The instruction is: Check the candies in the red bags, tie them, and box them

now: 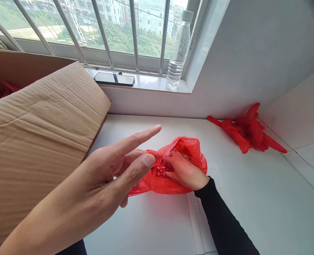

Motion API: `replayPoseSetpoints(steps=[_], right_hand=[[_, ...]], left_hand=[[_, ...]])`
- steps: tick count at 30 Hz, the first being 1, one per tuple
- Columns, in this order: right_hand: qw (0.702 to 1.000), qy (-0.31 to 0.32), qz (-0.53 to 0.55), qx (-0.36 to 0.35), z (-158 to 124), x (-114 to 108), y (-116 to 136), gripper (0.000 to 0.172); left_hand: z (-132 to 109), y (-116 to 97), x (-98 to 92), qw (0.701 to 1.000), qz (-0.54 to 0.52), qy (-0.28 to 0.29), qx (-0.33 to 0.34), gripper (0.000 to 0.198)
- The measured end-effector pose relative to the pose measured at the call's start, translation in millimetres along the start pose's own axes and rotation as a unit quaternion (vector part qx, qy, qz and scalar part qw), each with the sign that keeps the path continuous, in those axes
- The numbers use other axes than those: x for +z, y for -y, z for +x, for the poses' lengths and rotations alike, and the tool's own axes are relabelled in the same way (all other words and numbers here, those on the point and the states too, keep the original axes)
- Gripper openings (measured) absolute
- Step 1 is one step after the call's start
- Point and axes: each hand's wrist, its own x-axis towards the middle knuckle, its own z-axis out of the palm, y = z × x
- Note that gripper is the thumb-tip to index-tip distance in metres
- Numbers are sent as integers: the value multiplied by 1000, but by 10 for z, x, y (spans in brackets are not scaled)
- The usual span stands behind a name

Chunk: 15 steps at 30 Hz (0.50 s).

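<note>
On my left a brown corrugated cardboard box (pixel 48 124) stands open at the top, tilted in my view, with crumpled red plastic (pixel 0 92) inside. Its flank cuts off the left part of the white tabletop (pixel 146 226). Behind it run the metal window bars (pixel 134 35), trees and buildings beyond them, and on the glossy sill (pixel 151 84) a dark phone (pixel 114 79) lies flat.

My left hand (pixel 111 177) comes in front of the box, thumb and forefinger spread apart; the other fingers curl out of sight, so I can't tell whether they pinch anything. It hides the left end of a thin red plastic bag (pixel 173 186) lying mid-table, mouth open. Inside sits a red packet (pixel 161 171) with white printing, too small to read. My right hand (pixel 185 171) reaches into that mouth, fingertips at the packet; whether they are clamped on it I can't tell.

Above, a capped clear bottle (pixel 178 49), partly filled, stands on the sill. A white sheet (pixel 199 230) with tiny, illegible dark characters lies partly under my black sleeve (pixel 223 219). Farthest right, a crumpled red bag (pixel 252 131) rests by the wall.
</note>
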Motion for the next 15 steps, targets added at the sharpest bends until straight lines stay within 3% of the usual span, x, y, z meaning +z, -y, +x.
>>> replayPoseSetpoints(steps=[4,10,15], right_hand=[[998,3,64,-1,7,-105,62,6],[959,10,283,-16,33,-292,154,17],[951,-4,308,-3,29,-314,182,14]], left_hand=[[-7,7,-5,1000,-1,-1,7,60],[-5,32,-9,1000,-2,-2,19,59],[-13,-35,-28,1000,-1,0,22,56]])
